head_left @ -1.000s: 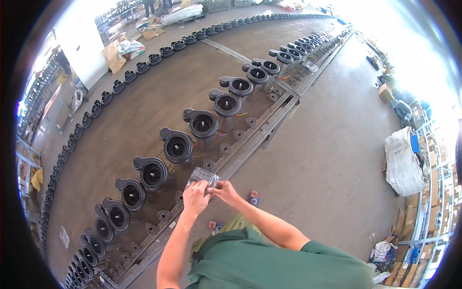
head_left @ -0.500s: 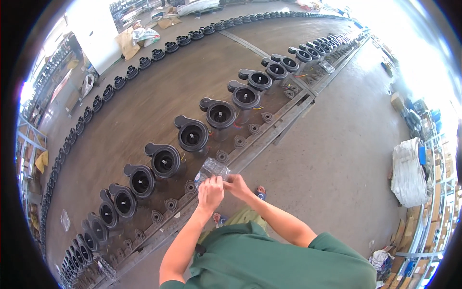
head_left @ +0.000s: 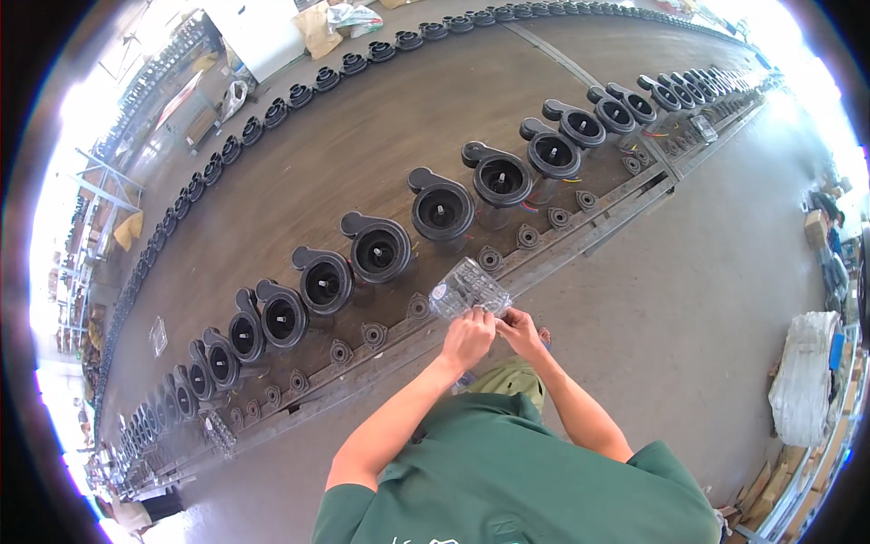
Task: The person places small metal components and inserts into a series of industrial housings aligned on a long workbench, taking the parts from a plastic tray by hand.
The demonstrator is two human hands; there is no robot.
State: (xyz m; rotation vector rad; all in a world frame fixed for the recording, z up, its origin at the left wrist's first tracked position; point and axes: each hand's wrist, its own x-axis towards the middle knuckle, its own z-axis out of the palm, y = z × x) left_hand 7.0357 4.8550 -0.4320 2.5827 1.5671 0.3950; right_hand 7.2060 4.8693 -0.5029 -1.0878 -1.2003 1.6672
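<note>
A clear plastic package with a small round label and small pieces showing through it is held over the near edge of the workbench. My left hand is closed on its near edge, fingers bent. Beside it, my right hand pinches the corner on the right. Whether it is a bag or a stiff shell I cannot tell. Just beyond stand round black housings, each with a side spout and a pale shaft in the middle. Small dark flanges lie along the bench near my hands.
The workbench is long, with a metal rail along its near side. Smaller black parts line its far edge. Other clear packages lie on it. A white wrapped bundle stands at the right by shelving.
My view has shifted, so the bench parts appear farther right and lower on the left. Both hands still hold the package, which now shows more of its face.
</note>
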